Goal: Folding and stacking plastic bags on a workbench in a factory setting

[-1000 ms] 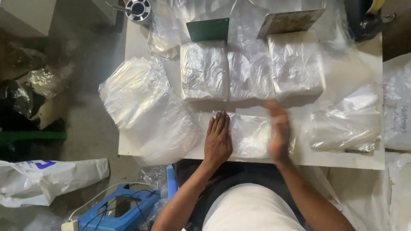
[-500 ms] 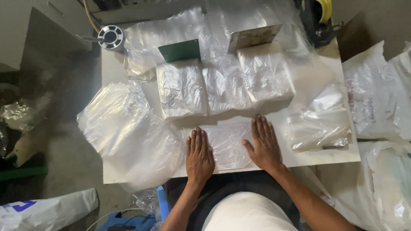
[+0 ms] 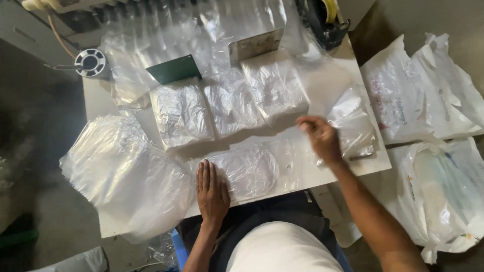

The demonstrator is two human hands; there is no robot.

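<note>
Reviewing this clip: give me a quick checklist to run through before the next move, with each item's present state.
1. Left hand flat on the clear bag at the table's near edge: ok.
2. Right hand has a grip on a bag: cannot tell, blurred.
3. Right hand is over the loose bags at the right: ok.
4. Three bag stacks lie side by side, apart from the hands: ok.
5. Large pile of bags sits fully on the white table: not ok, it overhangs the left edge.
</note>
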